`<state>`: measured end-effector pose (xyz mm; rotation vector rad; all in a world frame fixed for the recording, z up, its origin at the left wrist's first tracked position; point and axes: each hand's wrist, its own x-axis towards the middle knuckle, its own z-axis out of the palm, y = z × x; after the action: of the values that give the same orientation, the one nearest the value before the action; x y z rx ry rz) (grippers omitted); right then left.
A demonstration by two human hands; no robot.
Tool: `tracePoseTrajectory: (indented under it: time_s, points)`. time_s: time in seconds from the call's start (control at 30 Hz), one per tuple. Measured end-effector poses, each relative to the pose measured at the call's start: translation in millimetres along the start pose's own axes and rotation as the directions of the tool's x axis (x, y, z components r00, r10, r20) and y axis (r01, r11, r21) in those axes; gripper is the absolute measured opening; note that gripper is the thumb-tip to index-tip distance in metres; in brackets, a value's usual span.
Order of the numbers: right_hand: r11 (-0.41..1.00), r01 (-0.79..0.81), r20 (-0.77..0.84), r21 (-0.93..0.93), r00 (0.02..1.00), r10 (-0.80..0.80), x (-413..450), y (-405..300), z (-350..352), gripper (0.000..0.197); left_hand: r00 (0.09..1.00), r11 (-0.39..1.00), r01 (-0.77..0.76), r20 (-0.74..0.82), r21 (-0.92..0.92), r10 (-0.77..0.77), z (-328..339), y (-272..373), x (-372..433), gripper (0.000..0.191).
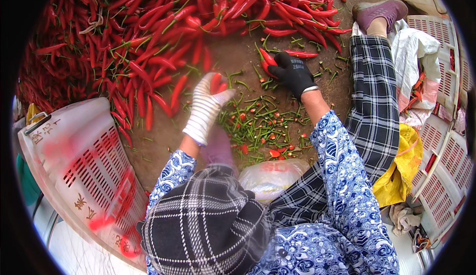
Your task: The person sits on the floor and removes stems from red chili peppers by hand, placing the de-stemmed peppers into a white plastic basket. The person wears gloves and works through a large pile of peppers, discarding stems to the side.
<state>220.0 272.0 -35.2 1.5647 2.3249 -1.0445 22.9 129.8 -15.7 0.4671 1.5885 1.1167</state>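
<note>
My left hand (210,98), in a white striped glove, is closed around red chili peppers (215,83) whose rounded ends show above the fingers. To its right, my right hand (292,72), in a black coated glove, holds red chili peppers (266,61) between thumb and fingers, their green stems pointing up and left. Another red chili (303,54) lies just beyond the black glove. Cut green stems with red pepper tops (260,120) are scattered on the brown ground below and between both hands. Any tool in the right hand cannot be made out.
A large heap of red chilies (148,25) spreads across the far side and left. A white slotted plastic crate (93,156) leans at the left. More crates (435,185), a white woven sack (412,52) and a yellow bag (403,167) are at the right. A stuffed plastic bag (275,176) lies between my legs.
</note>
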Motion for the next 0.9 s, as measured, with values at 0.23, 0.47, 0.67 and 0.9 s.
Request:
tracePoseTrajectory:
  time_s: [0.23,0.47,0.67,0.9]
  points:
    - [0.956,0.291,-0.249,-0.043,0.923,-0.293,-39,-34,-11,0.020,0.604,0.434,-0.794,0.459,0.426,0.652,16,60,10,0.031]
    - [0.932,0.334,-0.232,0.138,0.926,-0.298,-112,-46,7,0.022,0.793,0.968,-0.060,0.600,0.245,-0.103,19,38,-34,0.036]
    - [0.465,-0.169,0.117,0.869,0.983,0.139,-123,-39,10,0.018,0.818,0.983,0.138,0.573,-0.122,-0.043,35,0,-33,0.034]
    - [0.945,0.199,-0.368,0.261,0.925,-0.093,-115,-49,28,0.013,0.855,0.931,0.310,0.486,-0.194,-0.183,25,13,-26,0.030]
